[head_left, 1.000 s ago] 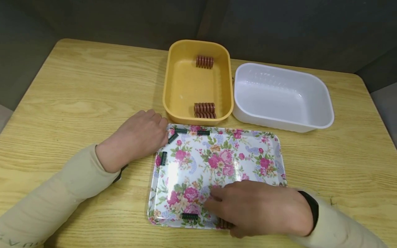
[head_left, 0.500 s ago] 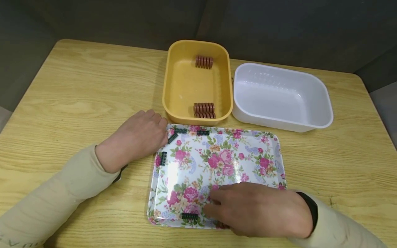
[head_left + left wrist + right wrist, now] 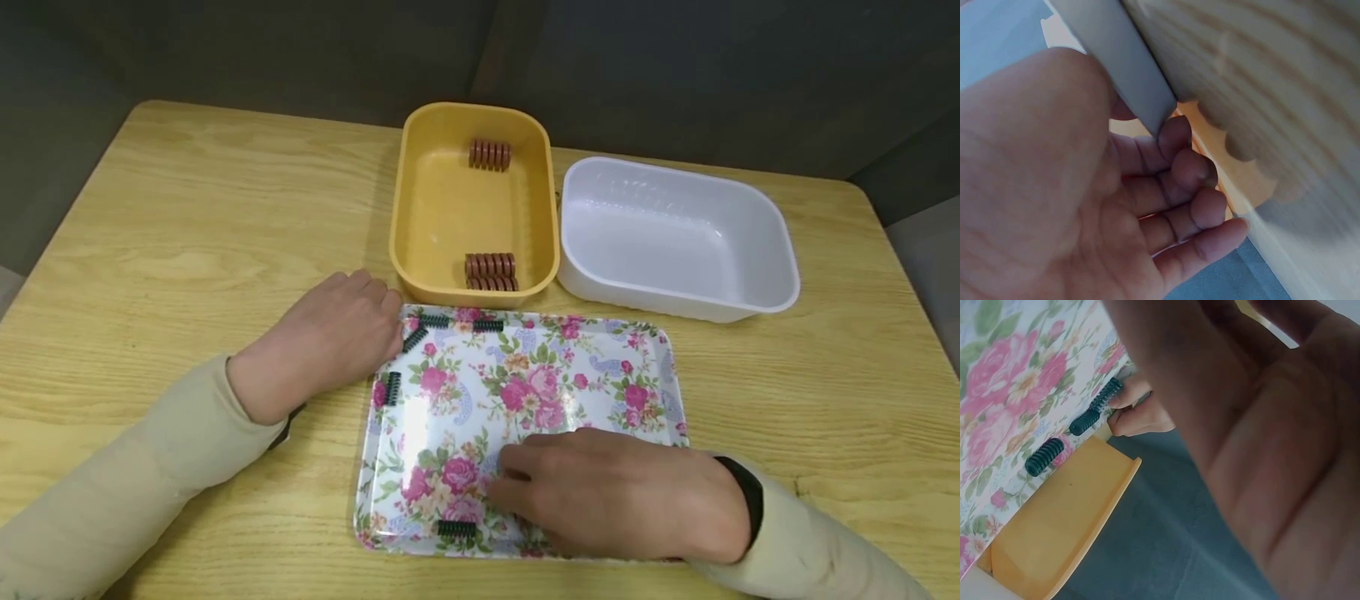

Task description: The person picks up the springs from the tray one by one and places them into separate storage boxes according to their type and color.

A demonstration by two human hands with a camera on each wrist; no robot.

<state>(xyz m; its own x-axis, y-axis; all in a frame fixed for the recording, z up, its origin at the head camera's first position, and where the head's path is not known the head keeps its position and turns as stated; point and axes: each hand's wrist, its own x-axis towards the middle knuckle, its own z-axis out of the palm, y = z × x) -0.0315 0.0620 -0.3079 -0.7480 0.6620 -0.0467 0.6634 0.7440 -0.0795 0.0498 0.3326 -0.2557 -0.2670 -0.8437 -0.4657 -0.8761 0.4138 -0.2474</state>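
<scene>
A white floral tray (image 3: 517, 467) lies on the table. My left hand (image 3: 330, 333) grips its far left corner; in the left wrist view the fingers (image 3: 1200, 209) curl under the tray's edge (image 3: 1125, 62). My right hand (image 3: 600, 492) is bent over the tray's near edge with curled fingers, and whatever lies beneath them is hidden. Several dark green springs lie on the tray: one spring (image 3: 457, 528) left of my right hand, another spring (image 3: 392, 389) along the left side, others near the left hand, including a spring (image 3: 1044, 456) seen in the right wrist view.
Behind the tray stands a yellow bin (image 3: 397, 217) with several brown springs (image 3: 490, 266) in it. A white bin (image 3: 678, 304) stands beside it on the right. A dark partition (image 3: 300, 58) rises behind the wooden table (image 3: 225, 200).
A brown spring that showed under my right hand a second ago is now out of sight behind that hand. The right hand has shifted slightly; the left has kept its hold on the tray.
</scene>
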